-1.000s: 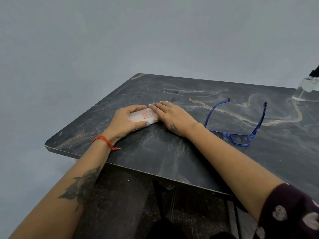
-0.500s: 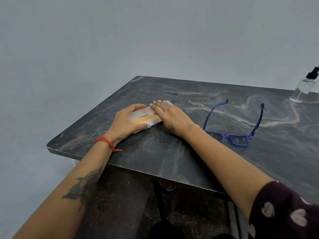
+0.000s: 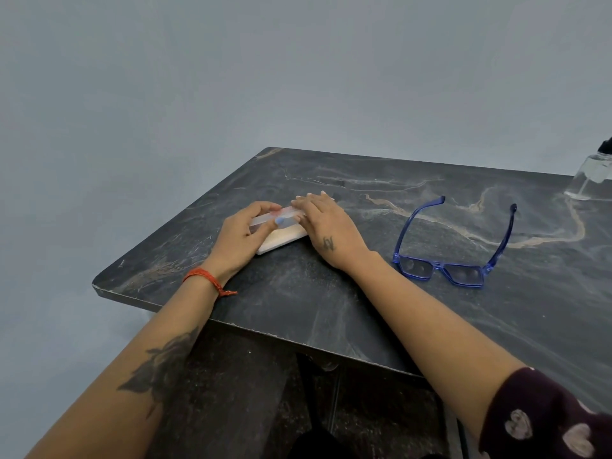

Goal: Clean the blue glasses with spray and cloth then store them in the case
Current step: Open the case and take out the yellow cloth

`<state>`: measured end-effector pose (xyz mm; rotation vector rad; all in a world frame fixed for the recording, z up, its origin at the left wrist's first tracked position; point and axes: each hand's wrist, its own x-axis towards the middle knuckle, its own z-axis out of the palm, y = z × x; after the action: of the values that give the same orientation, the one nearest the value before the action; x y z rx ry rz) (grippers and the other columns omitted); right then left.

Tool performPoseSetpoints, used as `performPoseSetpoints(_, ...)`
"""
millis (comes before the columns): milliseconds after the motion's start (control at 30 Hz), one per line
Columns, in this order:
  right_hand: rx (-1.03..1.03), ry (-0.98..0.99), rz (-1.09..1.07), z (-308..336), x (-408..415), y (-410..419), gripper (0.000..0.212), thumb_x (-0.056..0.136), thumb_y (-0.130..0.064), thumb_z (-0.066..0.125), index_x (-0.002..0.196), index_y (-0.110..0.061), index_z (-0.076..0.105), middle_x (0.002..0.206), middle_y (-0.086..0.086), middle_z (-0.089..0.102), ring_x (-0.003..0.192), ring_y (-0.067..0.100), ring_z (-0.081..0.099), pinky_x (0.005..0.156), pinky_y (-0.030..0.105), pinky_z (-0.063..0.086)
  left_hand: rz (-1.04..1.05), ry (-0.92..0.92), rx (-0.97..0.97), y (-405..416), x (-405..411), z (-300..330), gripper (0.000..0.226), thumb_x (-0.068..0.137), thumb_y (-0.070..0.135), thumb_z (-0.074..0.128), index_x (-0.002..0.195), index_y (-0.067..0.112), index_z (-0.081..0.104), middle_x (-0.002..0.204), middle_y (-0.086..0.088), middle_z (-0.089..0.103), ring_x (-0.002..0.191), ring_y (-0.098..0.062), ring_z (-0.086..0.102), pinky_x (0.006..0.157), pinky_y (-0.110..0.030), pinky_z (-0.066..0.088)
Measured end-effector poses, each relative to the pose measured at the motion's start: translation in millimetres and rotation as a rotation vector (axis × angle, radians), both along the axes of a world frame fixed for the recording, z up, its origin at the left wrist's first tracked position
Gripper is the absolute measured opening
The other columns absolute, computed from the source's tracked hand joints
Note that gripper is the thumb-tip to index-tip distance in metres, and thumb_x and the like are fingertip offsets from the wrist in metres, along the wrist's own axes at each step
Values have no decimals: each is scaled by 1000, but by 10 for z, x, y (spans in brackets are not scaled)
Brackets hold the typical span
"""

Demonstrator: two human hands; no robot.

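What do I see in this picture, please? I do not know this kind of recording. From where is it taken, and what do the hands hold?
There is no machine: a person works with two bare hands. The camera sits on the person's head and looks down, so both arms reach in from below. On the dark marbled table lie blue glasses with arms unfolded, and a clear spray bottle stands at the right edge. The left hand grips the lid of a small white case and lifts it; the right hand presses flat on the case's far end.

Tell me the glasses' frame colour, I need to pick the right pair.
Blue, see-through plastic glasses, clearest in the head view.
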<state>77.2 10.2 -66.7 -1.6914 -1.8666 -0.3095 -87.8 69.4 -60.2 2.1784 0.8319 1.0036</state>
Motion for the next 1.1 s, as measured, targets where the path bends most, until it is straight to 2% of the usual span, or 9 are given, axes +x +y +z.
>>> performPoseSetpoints(67, 10, -31, -34, 2, 10, -11, 43, 95, -27, 52, 129, -1, 51, 135, 16, 50, 130, 31, 39, 114, 36, 16, 12, -11, 9, 11, 5, -4, 23, 90, 31, 56, 110, 21, 62, 111, 11, 60, 105, -9, 54, 83, -14, 39)
performPoseSetpoints(167, 111, -57, -93, -20, 5, -39, 49, 84, -36, 63, 120, -3, 57, 130, 17, 53, 122, 33, 47, 106, 47, 33, 56, -65, -12, 33, 13, -10, 20, 90, 32, 56, 105, 21, 64, 107, 11, 62, 100, -8, 56, 79, -10, 38)
performPoseSetpoints(333, 227, 54, -120, 15, 3, -104, 51, 69, -38, 77, 101, -4, 55, 107, 12, 55, 96, 28, 52, 79, 38, 43, 215, -147, -25, 46, 26, 21, 17, 89, 32, 59, 94, 18, 66, 99, 9, 63, 96, -9, 53, 68, 1, 32)
performPoseSetpoints(433, 111, 132, -75, 8, 3, -107, 46, 75, -36, 74, 102, -5, 53, 105, 8, 51, 94, 23, 48, 73, 27, 38, 278, -180, -6, 40, 33, 39, 19, 88, 32, 60, 90, 15, 68, 94, 7, 63, 91, -8, 53, 64, 2, 32)
performPoseSetpoints(567, -12, 145, -66, -19, 37, -79, 36, 83, -39, 66, 102, -10, 59, 105, 3, 55, 101, 17, 48, 75, 18, 29, 315, -194, 44, 36, 31, 47, 19, 88, 28, 61, 89, 11, 70, 88, 7, 63, 84, -9, 54, 62, -1, 33)
performPoseSetpoints(700, -35, 223, -67, 5, 47, -57, 32, 86, -34, 64, 105, -8, 65, 106, 7, 60, 103, 21, 51, 83, 24, 35, 300, -179, 93, 36, 24, 36, 17, 88, 25, 62, 88, 10, 71, 88, 6, 65, 81, -8, 54, 63, 0, 33)
performPoseSetpoints(867, -115, 223, -231, 201, 47, 58, 34, 91, -30, 57, 115, -8, 65, 114, 9, 65, 109, 25, 55, 88, 28, 38, 284, -160, 130, 32, 22, 25, 15, 88, 23, 62, 88, 11, 71, 87, 7, 65, 77, -8, 55, 63, -1, 34)
performPoseSetpoints(967, -220, 134, -335, 333, -13, 155, 29, 87, -24, 58, 107, -6, 66, 106, 11, 67, 102, 27, 59, 80, 28, 44, 285, -159, 139, 35, 13, 26, 14, 89, 22, 61, 88, 12, 71, 85, 9, 64, 77, -9, 56, 64, -1, 34)
performPoseSetpoints(1100, -377, 80, -428, 470, -101, 248, 22, 81, -18, 61, 102, -12, 61, 105, 7, 63, 101, 28, 58, 69, 27, 40, 295, -166, 138, 33, 20, 28, 14, 88, 23, 62, 87, 13, 71, 84, 9, 64, 75, -9, 55, 61, -3, 35)
